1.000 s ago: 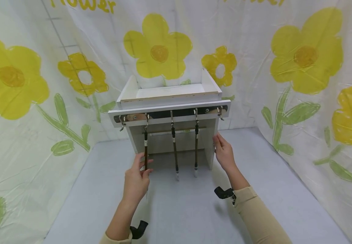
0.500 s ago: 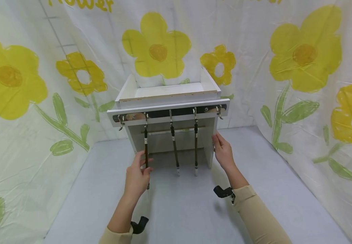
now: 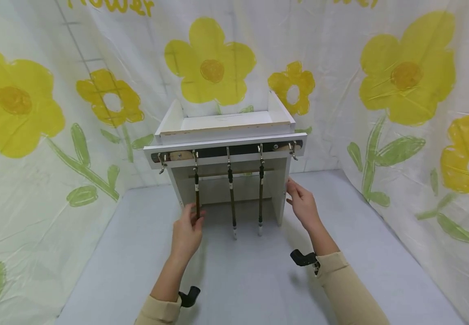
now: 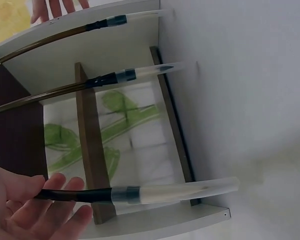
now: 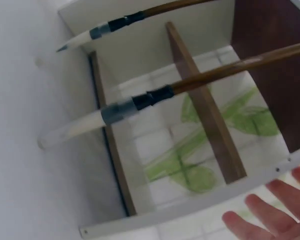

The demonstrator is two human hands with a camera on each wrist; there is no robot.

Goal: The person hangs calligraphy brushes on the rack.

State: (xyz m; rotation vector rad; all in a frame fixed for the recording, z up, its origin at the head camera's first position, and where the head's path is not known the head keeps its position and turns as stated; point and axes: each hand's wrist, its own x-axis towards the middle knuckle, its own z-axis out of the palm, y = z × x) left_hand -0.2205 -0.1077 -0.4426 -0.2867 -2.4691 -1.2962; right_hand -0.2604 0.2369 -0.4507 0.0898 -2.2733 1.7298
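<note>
Three calligraphy brushes hang tip down from hooks on a white wooden shelf (image 3: 226,119). My left hand (image 3: 187,232) pinches the lower part of the left brush (image 3: 197,192) between thumb and fingers. In the left wrist view that brush's pale tip (image 4: 165,193) sits under a clear cap. The middle brush (image 3: 232,198) and the right brush (image 3: 260,196) hang untouched. My right hand (image 3: 302,205) is at the shelf's right side panel, fingers extended. In the right wrist view its fingers (image 5: 270,215) lie beside the panel's edge; contact is unclear.
A dark hook strip (image 3: 238,149) runs along the shelf's front, with a bare hook (image 3: 162,163) at the left end and another hook (image 3: 293,150) at the right. The shelf stands on a pale table (image 3: 242,284) against a flower-printed curtain (image 3: 332,72).
My left hand has shifted slightly right and inward with the left brush, whose lower end no longer shows below the hand. My right hand has moved slightly right and down along the panel.
</note>
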